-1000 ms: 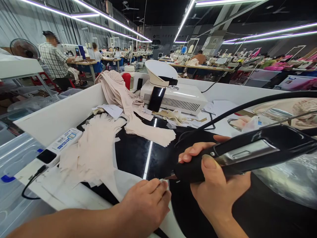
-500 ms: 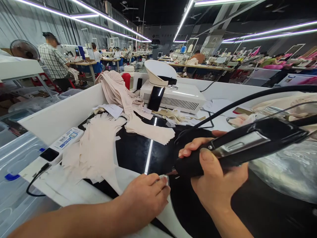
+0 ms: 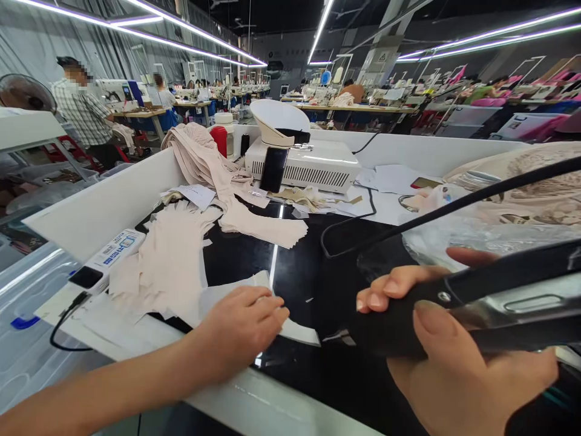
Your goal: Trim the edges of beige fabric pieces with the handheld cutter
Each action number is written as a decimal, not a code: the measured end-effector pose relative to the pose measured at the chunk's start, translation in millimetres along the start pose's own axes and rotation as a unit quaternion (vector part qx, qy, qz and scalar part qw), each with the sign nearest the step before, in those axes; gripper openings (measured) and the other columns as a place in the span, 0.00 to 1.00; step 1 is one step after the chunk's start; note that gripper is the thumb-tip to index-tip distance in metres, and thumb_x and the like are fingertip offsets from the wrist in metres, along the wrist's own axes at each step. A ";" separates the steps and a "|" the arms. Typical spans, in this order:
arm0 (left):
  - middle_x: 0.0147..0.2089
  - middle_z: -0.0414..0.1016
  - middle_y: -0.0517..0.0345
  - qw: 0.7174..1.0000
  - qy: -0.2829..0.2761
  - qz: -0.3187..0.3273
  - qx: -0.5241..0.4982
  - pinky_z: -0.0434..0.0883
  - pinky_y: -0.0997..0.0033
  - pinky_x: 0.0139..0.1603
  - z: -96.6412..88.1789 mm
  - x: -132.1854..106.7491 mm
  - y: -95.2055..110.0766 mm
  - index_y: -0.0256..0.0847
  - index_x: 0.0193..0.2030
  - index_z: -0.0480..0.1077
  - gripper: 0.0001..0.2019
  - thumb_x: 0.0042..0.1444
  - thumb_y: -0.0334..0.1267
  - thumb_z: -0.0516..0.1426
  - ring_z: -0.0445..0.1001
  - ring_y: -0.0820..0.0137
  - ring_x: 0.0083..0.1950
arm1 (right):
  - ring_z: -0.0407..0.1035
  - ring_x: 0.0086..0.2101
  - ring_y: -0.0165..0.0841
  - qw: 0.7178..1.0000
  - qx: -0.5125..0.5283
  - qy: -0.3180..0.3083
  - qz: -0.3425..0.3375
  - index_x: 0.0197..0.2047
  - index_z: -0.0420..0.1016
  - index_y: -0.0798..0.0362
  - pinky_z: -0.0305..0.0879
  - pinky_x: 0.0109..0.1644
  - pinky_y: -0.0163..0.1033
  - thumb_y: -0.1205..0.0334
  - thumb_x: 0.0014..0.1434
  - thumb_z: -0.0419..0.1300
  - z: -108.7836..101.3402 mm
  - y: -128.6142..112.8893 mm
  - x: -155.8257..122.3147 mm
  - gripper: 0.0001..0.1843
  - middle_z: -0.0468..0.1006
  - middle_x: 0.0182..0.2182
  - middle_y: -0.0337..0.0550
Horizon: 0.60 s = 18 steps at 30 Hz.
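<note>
My right hand (image 3: pixel 458 351) is wrapped round a black corded hand cutter (image 3: pixel 499 297) with a long metal lever. Its thin tip (image 3: pixel 340 336) points left, close above the black tabletop (image 3: pixel 313 284). My left hand (image 3: pixel 245 327) is closed with curled fingers on a pale fabric piece (image 3: pixel 295 330). One end of that piece reaches right towards the tip, apart from it; the part under my fingers is hidden. Left of my left hand lies a fanned pile of pale pink fabric pieces (image 3: pixel 167 260).
A stack of fabric strips (image 3: pixel 254 227) lies behind the pile. Beyond stands a white vented box (image 3: pixel 313 166) with a phone (image 3: pixel 273 169) leaning on it. A white labelled device (image 3: pixel 111 254) sits at left, a clear plastic bag (image 3: pixel 445 233) at right. The cutter's cable (image 3: pixel 472 197) arches over the table.
My right hand has moved right with the cutter, and its tip is now away from my left fingers. My left hand has shifted slightly left with the fabric piece.
</note>
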State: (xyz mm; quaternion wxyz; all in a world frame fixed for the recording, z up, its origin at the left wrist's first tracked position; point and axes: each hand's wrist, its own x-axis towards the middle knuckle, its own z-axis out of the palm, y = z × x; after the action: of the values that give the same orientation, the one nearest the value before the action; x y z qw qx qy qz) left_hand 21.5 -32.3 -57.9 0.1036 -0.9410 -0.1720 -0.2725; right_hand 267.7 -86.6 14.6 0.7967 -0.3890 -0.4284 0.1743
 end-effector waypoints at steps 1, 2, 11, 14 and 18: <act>0.62 0.95 0.48 1.000 0.006 0.012 -0.017 0.86 0.63 0.72 0.5 1.8 5.1 0.38 0.67 0.85 0.12 0.94 0.31 0.58 0.91 0.62 0.64 | 0.80 0.26 0.40 1.000 0.006 -0.001 -0.004 0.60 0.94 0.35 0.87 0.30 0.46 0.43 0.58 0.97 1.2 1.5 0.3 0.32 0.86 0.32 0.32; 0.60 0.94 0.50 0.999 0.007 0.021 -0.030 0.85 0.65 0.71 1.5 4.2 10.0 0.39 0.65 0.86 0.13 0.95 0.32 0.57 0.90 0.64 0.62 | 0.80 0.26 0.40 1.000 0.011 -0.003 -0.008 0.60 0.93 0.35 0.86 0.29 0.46 0.44 0.59 0.96 2.6 3.1 1.1 0.31 0.87 0.32 0.32; 0.53 0.88 0.55 0.997 -0.048 0.054 -0.042 0.84 0.64 0.68 18.1 16.4 21.6 0.38 0.64 0.84 0.15 0.90 0.50 0.70 0.86 0.62 0.55 | 0.81 0.26 0.37 0.999 0.017 -0.030 -0.018 0.59 0.91 0.36 0.86 0.31 0.43 0.44 0.64 0.95 4.7 7.5 5.1 0.28 0.88 0.32 0.31; 0.53 0.88 0.55 0.995 -0.077 0.036 -0.052 0.85 0.63 0.67 19.3 13.7 20.0 0.37 0.65 0.83 0.17 0.89 0.51 0.72 0.86 0.61 0.54 | 0.81 0.26 0.36 0.999 0.019 -0.031 -0.016 0.58 0.91 0.37 0.87 0.31 0.42 0.44 0.64 0.95 3.0 8.6 5.4 0.28 0.88 0.33 0.31; 0.55 0.88 0.53 0.993 -0.086 0.029 -0.073 0.85 0.61 0.68 18.1 11.1 19.2 0.36 0.66 0.82 0.18 0.89 0.51 0.72 0.87 0.60 0.55 | 0.81 0.26 0.35 0.999 0.024 -0.030 -0.016 0.59 0.91 0.37 0.87 0.31 0.41 0.42 0.64 0.95 2.5 11.5 5.0 0.28 0.88 0.32 0.30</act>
State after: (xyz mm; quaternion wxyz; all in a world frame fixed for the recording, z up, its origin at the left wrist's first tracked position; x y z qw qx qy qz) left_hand 46.2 -41.8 -68.8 0.0270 -0.9706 -0.1327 -0.1991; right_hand 269.1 -75.0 9.4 0.7952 -0.3573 -0.4544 0.1831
